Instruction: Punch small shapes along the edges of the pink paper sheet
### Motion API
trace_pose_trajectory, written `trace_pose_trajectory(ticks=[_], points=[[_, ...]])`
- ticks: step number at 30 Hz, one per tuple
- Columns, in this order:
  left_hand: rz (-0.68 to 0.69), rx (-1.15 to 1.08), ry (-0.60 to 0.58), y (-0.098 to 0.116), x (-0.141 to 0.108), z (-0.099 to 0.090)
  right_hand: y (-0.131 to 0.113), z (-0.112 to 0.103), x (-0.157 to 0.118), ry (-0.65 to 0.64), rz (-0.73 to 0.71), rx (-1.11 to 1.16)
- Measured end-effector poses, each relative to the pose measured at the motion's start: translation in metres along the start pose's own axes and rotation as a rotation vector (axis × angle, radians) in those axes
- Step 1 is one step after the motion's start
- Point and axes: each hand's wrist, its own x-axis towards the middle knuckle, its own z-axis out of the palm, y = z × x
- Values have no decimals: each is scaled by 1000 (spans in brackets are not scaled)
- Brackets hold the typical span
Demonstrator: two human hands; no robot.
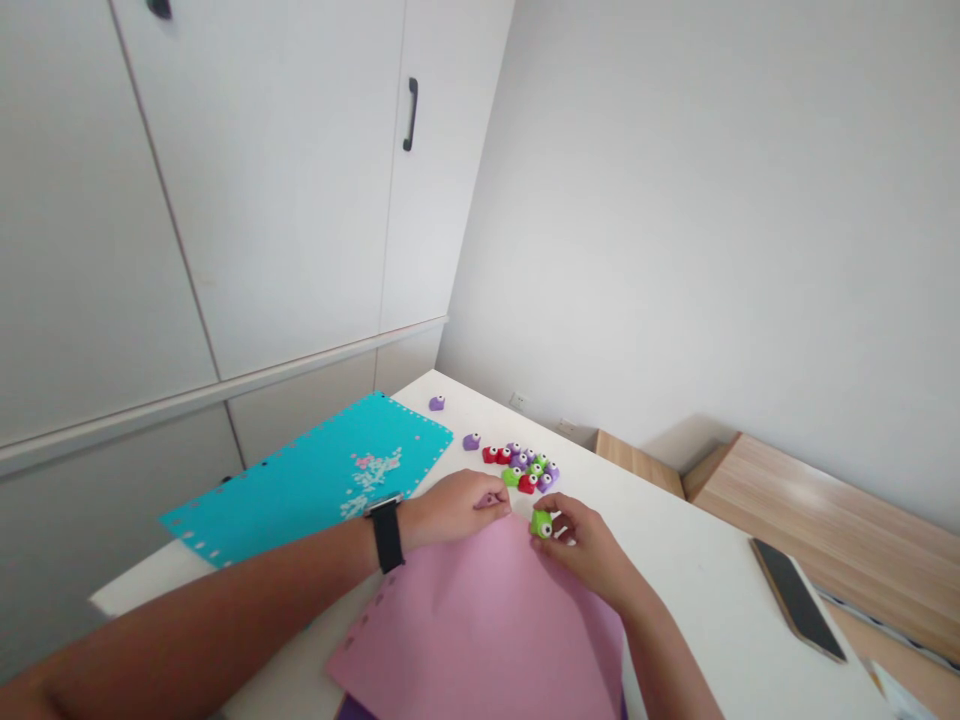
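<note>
My left hand, a dark watch on its wrist, pinches the far edge of a pink sheet of paper. Punched holes run along the sheet's left side. In my right hand is a small green craft punch with a white round button, held at the sheet's far right corner. Whether the paper sits inside its slot, I cannot tell. Just beyond both hands lies a cluster of similar punches in purple, red and green.
A blue sheet with holes along its edges lies to the left, bearing small pale and pink paper cutouts. Two purple punches stand apart toward the table's far corner. A phone rests at the right edge. White cabinets border the left.
</note>
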Motion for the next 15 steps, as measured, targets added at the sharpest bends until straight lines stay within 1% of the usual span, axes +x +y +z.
trace_pose_trajectory(ticks=[4, 7, 11, 15], points=[[-3, 4, -20, 1, -1, 0, 6, -2, 2, 22, 9, -15], [13, -7, -16, 2, -3, 0, 8, 1, 2, 27, 5, -20], [26, -27, -4, 4, -3, -2, 6, 5, 2, 26, -15, -51], [31, -32, -10, 6, -3, -5, 2, 5, 1, 22, -26, -83]])
